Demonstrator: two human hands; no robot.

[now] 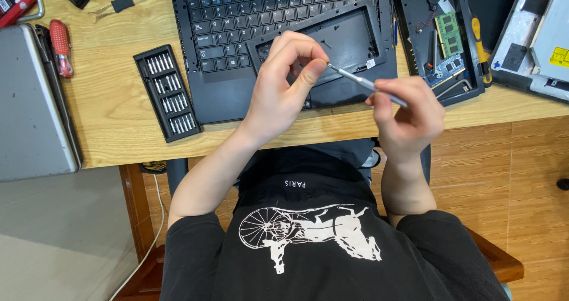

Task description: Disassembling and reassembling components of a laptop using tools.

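Observation:
My right hand [409, 114] grips the handle of a slim silver screwdriver [363, 83], whose shaft points up and left. My left hand [284, 82] pinches the screwdriver's tip between thumb and fingers. Both hands hover above the front edge of an opened black laptop keyboard deck [237, 16]. A loose black plastic frame [349, 37] lies on that deck, right behind my hands. A black tray of screwdriver bits [167, 92] rests on the wooden desk [112, 111] to the left of my left hand.
A closed grey laptop [29, 105] lies at the far left, a red-handled tool [60, 46] beside it. A black tray with circuit boards [441, 34] and a yellow-handled screwdriver [479, 40] sits at right. More dismantled hardware [533, 34] lies far right.

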